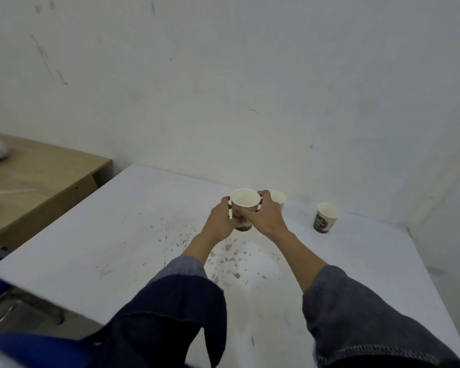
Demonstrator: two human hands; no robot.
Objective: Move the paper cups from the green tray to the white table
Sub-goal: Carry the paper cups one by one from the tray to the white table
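Note:
A brown-and-white paper cup [245, 201] is held upright over the white table [91, 248], its open mouth facing up. My left hand [222, 219] grips its left side and my right hand [263, 217] grips its right side, fingers curled round the cup wall. Whether the cup's base touches the table I cannot tell. A second paper cup [278, 197] stands just behind my right hand, partly hidden by it. A third paper cup [325, 218] stands upright farther right on the table. No green tray is in view.
A white wall runs close behind the table. A wooden desk [37, 181] stands to the left with pale objects on it. Brown stains [223, 251] speckle the table's middle. Blue chair parts [32, 346] sit at the lower left.

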